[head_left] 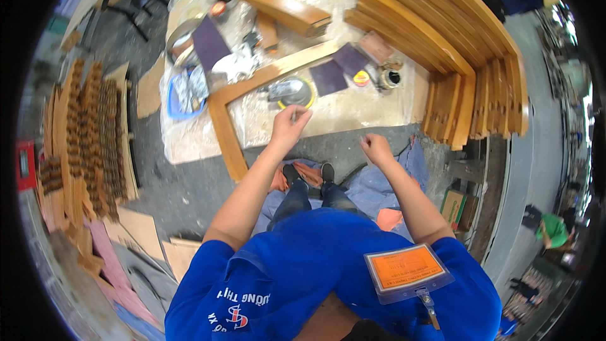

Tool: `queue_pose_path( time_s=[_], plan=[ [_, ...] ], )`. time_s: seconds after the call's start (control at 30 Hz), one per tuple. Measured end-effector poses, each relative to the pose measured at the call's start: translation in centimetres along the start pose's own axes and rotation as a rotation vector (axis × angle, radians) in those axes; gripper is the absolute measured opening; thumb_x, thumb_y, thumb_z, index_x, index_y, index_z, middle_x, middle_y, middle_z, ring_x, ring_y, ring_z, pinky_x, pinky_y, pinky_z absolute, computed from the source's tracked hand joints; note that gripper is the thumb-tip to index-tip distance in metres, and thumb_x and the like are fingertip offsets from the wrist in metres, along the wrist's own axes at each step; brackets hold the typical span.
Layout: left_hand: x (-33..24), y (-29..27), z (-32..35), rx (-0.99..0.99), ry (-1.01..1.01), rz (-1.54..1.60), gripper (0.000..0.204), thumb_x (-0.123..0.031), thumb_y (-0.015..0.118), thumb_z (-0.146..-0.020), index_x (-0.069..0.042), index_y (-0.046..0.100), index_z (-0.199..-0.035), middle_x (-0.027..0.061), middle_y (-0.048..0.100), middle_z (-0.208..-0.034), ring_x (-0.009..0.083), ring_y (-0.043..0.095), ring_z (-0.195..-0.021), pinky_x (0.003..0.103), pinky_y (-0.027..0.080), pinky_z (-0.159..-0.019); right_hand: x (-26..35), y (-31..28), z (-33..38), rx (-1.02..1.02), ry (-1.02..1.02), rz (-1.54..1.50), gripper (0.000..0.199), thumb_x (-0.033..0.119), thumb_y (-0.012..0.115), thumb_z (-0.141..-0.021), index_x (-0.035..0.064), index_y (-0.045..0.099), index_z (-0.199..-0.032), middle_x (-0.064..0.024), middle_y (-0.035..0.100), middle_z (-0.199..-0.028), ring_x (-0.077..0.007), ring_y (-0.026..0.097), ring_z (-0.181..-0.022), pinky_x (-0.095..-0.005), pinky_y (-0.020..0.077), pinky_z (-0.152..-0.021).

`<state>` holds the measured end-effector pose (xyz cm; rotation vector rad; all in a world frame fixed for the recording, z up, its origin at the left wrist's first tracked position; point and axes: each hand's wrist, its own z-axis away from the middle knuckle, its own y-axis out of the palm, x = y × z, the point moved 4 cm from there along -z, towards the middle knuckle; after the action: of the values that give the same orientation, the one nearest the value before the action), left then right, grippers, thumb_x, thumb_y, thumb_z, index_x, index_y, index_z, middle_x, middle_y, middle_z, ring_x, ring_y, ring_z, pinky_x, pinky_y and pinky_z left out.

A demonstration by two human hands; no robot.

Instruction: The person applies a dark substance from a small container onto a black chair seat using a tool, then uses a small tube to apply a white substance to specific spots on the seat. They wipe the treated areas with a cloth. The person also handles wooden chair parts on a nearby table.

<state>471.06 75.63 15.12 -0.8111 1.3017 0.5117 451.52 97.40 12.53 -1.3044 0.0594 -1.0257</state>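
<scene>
My left hand (291, 125) is raised at the near edge of the covered work table (341, 120), its fingers drawn together in a loose pinch. Just beyond it lies a round tool with a grey body and yellow rim (294, 93). My right hand (377, 147) hangs in the air over the floor in front of the table, fingers curled in. Whatever either hand may hold is too small or hidden to make out. An L-shaped wooden frame piece (228, 104) rests on the table, one leg jutting over the near edge beside my left forearm.
Dark sanding sheets (329, 78), a small red-and-yellow tin (361, 78) and an open jar (391, 77) sit farther back. Curved wooden frames (435, 19) are stacked at right. A blue tub (184, 98) stands at left. Blue cloth (379, 183) lies on the floor by my feet.
</scene>
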Motion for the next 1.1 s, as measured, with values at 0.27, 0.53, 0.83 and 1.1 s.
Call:
queue_pose_path(
  time_s=[0.27, 0.53, 0.83, 1.1],
  plan=[
    [4.3, 12.2, -17.8, -0.128, -0.305, -0.282, 0.061, -0.051, 0.074, -0.072, 0.001, 0.069, -0.103, 0.0245, 0.068, -0.103, 0.0356, 0.065, -0.101, 0.040, 0.048, -0.090, -3.7, -7.7, 12.2, -0.296, 0.163, -0.429, 0.010, 0.006, 0.067, -0.078, -0.0002, 0.061, -0.081, -0.0123, 0.065, -0.070, -0.0213, 0.064, -0.063, -0.0317, 0.0496, -0.060],
    [9.0, 13.1, -22.8, -0.337, -0.372, 0.116, 0.020, -0.019, 0.076, -0.080, -0.005, 0.062, -0.076, 0.0048, 0.060, -0.068, 0.0145, 0.052, -0.053, 0.031, 0.042, -0.048, -9.6, -18.5, 23.6, -0.569, 0.179, -0.599, 0.008, 0.006, 0.068, -0.085, -0.0004, 0.063, -0.087, -0.0054, 0.066, -0.074, -0.0106, 0.061, -0.070, -0.0256, 0.0486, -0.067],
    [-14.7, 5.8, -16.7, -0.293, 0.184, 0.309, 0.020, -0.021, 0.072, -0.086, -0.006, 0.059, -0.091, -0.0043, 0.051, -0.069, 0.0053, 0.043, -0.058, 0.023, 0.036, -0.051, -16.9, -33.4, 32.3, -0.979, -0.008, -0.711, 0.003, -0.002, 0.065, -0.084, -0.0033, 0.062, -0.086, -0.0098, 0.066, -0.087, -0.0156, 0.062, -0.080, -0.0277, 0.0484, -0.073],
    [-38.1, 17.7, -14.3, -0.162, 0.404, 0.507, 0.036, -0.012, 0.061, -0.093, 0.002, 0.055, -0.125, 0.0105, 0.062, -0.118, 0.0178, 0.060, -0.106, 0.029, 0.049, -0.087, -16.7, -45.4, 32.6, -1.246, -0.461, -0.570, 0.007, 0.002, 0.061, -0.087, -0.0015, 0.058, -0.092, -0.0166, 0.063, -0.088, -0.0225, 0.059, -0.083, -0.0326, 0.0486, -0.071]
  ],
)
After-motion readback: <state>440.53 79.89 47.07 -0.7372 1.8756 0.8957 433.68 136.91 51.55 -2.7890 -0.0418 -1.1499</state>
